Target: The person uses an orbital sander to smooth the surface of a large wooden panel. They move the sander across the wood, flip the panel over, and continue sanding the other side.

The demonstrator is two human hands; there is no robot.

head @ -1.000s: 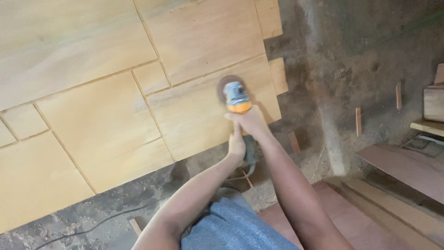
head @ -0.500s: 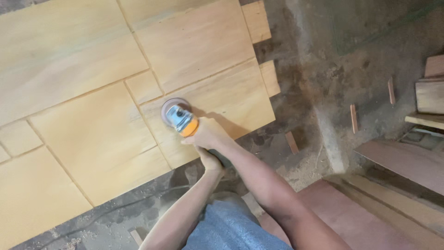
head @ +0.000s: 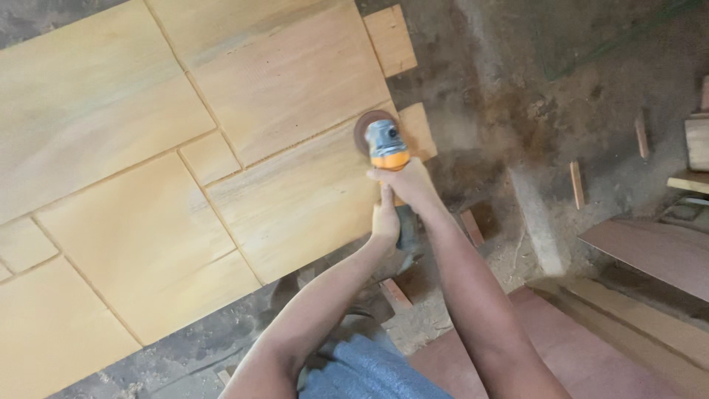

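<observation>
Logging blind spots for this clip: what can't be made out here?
- Head view: the round sanding disc is mostly covered by the grey-and-orange power sander; its grit is unreadable.
- The sander's rear handle is hidden by the right hand and left hand.
- The large pale wooden panel is cut off by the left and top edges.
- The stacked boards at right are cropped and blurred.

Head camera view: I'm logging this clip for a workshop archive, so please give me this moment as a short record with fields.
Setting: dusty workshop floor, seen from above
Tool: grey and orange power sander, its round pad flat on a pale wooden panel
Right hand: grips the sander body from behind
Left hand: grips the tool's rear, just behind the right hand
Workpiece: several pale panels laid edge to edge, seams visible
Nearby: small wood offcuts on the floor, reddish boards at right
</observation>
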